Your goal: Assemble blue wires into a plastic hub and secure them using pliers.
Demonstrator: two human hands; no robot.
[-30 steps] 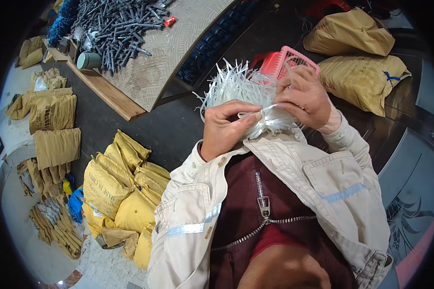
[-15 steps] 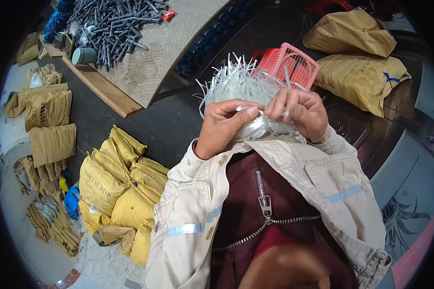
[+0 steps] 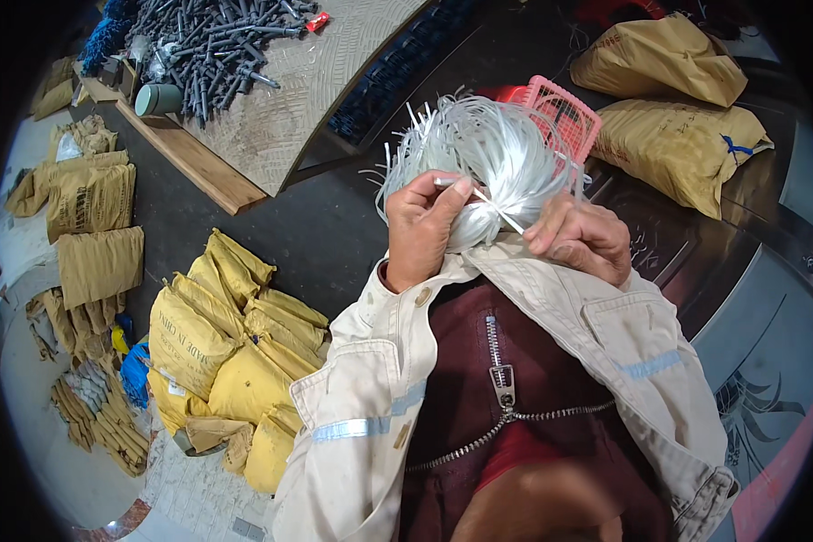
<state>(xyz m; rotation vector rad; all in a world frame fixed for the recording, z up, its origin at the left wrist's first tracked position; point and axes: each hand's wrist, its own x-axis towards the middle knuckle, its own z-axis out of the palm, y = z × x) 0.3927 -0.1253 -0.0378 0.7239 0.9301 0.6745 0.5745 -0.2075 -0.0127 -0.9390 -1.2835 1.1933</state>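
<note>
A thick bundle of glossy white plastic strips fans out in front of my chest, gathered to a narrow neck. Across this neck runs a thin white strip. On the left side, my left hand is closed, pinching one end of the thin strip between thumb and forefinger. My right hand has its fingers closed on the other end, to the right of the neck. Whether the strip is knotted there I cannot tell. The bundle's lower end is partly hidden behind my jacket.
Behind the bundle stands a pink plastic basket. Two tan sacks lie at the far right, and yellow sacks are piled at the left. A table at the far left bears many dark grey plastic parts and a green cup.
My hands have moved apart, drawing the thin strip taut across the bundle's neck. The bundle has tipped, so its bent strands now show above my hands.
</note>
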